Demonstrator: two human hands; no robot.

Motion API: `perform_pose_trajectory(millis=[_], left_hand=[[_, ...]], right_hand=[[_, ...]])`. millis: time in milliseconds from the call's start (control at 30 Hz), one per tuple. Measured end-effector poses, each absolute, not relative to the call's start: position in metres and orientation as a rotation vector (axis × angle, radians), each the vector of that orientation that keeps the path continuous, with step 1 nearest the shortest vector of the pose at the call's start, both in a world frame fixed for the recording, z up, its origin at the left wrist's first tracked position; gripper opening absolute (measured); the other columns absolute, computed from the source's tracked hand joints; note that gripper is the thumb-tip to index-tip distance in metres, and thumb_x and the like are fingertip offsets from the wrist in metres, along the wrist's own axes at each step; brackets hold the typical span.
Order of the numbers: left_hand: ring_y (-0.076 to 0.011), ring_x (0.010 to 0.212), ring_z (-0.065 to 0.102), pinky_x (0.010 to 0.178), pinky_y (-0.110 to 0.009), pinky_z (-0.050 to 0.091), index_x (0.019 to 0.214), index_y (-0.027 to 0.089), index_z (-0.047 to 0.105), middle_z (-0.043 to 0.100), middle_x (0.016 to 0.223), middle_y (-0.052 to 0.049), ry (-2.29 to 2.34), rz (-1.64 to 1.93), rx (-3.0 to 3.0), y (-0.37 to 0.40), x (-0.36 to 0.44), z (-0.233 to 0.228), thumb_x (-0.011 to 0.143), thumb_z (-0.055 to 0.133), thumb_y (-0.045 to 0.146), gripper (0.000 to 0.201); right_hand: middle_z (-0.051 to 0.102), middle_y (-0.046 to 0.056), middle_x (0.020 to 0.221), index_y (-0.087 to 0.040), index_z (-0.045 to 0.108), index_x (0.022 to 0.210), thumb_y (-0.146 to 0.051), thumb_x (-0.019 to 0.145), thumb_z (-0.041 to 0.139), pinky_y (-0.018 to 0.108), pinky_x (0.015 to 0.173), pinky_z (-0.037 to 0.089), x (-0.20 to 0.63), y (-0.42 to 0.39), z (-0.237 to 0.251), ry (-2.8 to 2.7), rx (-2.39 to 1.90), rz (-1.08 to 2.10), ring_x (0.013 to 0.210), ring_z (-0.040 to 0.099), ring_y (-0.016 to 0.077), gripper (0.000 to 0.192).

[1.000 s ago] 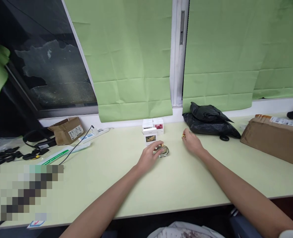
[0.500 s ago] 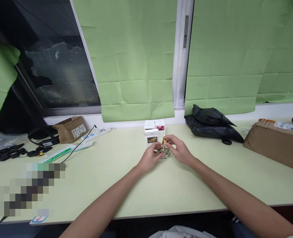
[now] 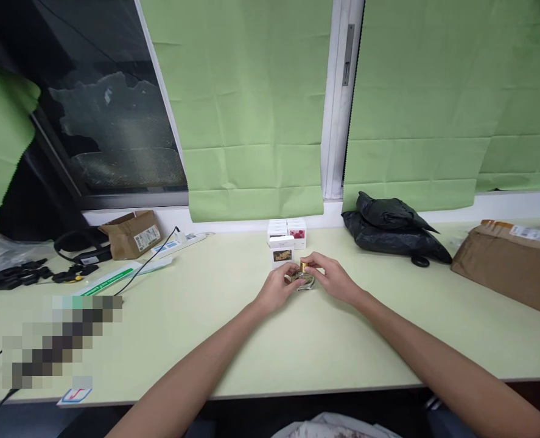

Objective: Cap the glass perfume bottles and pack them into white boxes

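Both hands meet over one small glass bottle point(image 3: 302, 281) at the middle of the bench point(image 3: 233, 340): the left hand point(image 3: 276, 287) closes its grip on the bottle's body and keeps it on the surface, and the right hand point(image 3: 332, 278) pinches the gold cap point(image 3: 303, 266) with thumb and fingertips, right on top of the bottle's neck. The step in hand looks like the fitting of the cap on the bottle — whether it is already pressed home I cannot tell, because the fingers cover the joint. I judge that the next move needs the cap straight over the neck and a light push or turn, while the left hand stops the round bottle from sliding. By count: one bottle, one cap, and just behind the hands a group of small white cartons point(image 3: 287, 238) — three are visible, one in front and two behind, and more may be hidden. Further along the bench lie one black bag point(image 3: 391, 234) on the right, one brown parcel point(image 3: 507, 267) at the far right, and one open brown box point(image 3: 133, 233) on the left.
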State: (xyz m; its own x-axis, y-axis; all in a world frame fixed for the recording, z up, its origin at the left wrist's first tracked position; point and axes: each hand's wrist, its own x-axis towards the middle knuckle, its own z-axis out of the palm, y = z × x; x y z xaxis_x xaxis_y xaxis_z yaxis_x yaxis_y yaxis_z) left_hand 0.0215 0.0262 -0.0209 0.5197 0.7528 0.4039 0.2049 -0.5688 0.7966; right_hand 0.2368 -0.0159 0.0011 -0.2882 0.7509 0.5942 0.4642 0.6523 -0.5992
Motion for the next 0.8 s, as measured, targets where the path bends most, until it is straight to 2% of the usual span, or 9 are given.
perform_pose_trajectory(millis=[133,333,467,567,633,667,733,800], left_hand=[[-0.0212,0.095,0.067,0.080,-0.034,0.055,0.115,0.021,0.069,0.072,0.110,-0.006,0.767,1.003,2.058,0.027,0.023,-0.020,0.090,0.073,0.051,0.039],[-0.0217,0.097,0.065,0.082,-0.035,0.053,0.122,0.024,0.064,0.069,0.112,-0.005,0.800,0.980,2.187,0.021,0.014,-0.012,0.090,0.073,0.052,0.043],[-0.0234,0.104,0.059,0.091,-0.040,0.051,0.127,0.023,0.054,0.060,0.120,-0.009,1.008,1.471,2.188,0.030,-0.001,-0.007,0.094,0.070,0.050,0.046],[-0.0279,0.120,0.055,0.094,-0.043,0.051,0.145,0.026,0.038,0.046,0.145,-0.016,1.156,1.690,2.076,0.046,-0.008,-0.004,0.091,0.074,0.050,0.069],[-0.0311,0.132,0.051,0.096,-0.045,0.052,0.155,0.030,0.025,0.036,0.158,-0.017,1.133,1.589,2.068,0.056,-0.009,-0.005,0.090,0.075,0.049,0.085],[-0.0319,0.135,0.051,0.097,-0.045,0.052,0.158,0.033,0.020,0.036,0.161,-0.017,1.111,1.518,2.063,0.060,-0.009,-0.005,0.091,0.074,0.047,0.088],[-0.0315,0.133,0.055,0.097,-0.046,0.054,0.159,0.035,0.019,0.045,0.156,-0.017,1.070,1.407,2.044,0.065,-0.009,-0.007,0.094,0.070,0.043,0.083],[-0.0287,0.124,0.063,0.093,-0.044,0.056,0.156,0.034,0.026,0.057,0.144,-0.015,1.023,1.353,2.037,0.067,-0.008,-0.009,0.098,0.065,0.038,0.070]], right_hand=[[0.073,0.007,0.119,-0.026,0.067,0.117,-0.038,0.104,0.054,0.041,0.096,0.053,0.240,-0.013,0.002,-1.986,-0.979,0.355,0.109,0.069,0.0252,0.022],[0.072,0.005,0.120,-0.029,0.061,0.124,-0.041,0.101,0.060,0.039,0.092,0.055,0.239,-0.020,0.003,-1.971,-0.993,0.494,0.106,0.070,0.0237,0.027],[0.069,0.006,0.122,-0.032,0.049,0.137,-0.042,0.095,0.067,0.041,0.092,0.055,0.239,-0.021,-0.002,-1.927,-1.080,0.570,0.103,0.070,0.0234,0.046],[0.069,0.007,0.121,-0.034,0.039,0.145,-0.044,0.088,0.076,0.043,0.092,0.054,0.242,-0.018,-0.005,-1.941,-1.143,0.654,0.101,0.069,0.0240,0.068],[0.070,0.006,0.117,-0.034,0.040,0.144,-0.045,0.085,0.080,0.043,0.092,0.054,0.245,-0.016,-0.006,-1.977,-1.140,0.728,0.099,0.069,0.0239,0.072],[0.071,0.006,0.115,-0.033,0.043,0.142,-0.046,0.084,0.081,0.043,0.092,0.054,0.246,-0.015,-0.006,-1.990,-1.129,0.762,0.099,0.068,0.0237,0.071],[0.071,0.006,0.114,-0.032,0.047,0.138,-0.049,0.083,0.083,0.043,0.093,0.054,0.249,-0.014,-0.007,-1.997,-1.109,0.811,0.101,0.068,0.0240,0.068],[0.070,0.008,0.117,-0.031,0.050,0.137,-0.054,0.083,0.082,0.044,0.094,0.055,0.250,-0.012,-0.006,-1.965,-1.103,0.823,0.106,0.067,0.0254,0.067]])
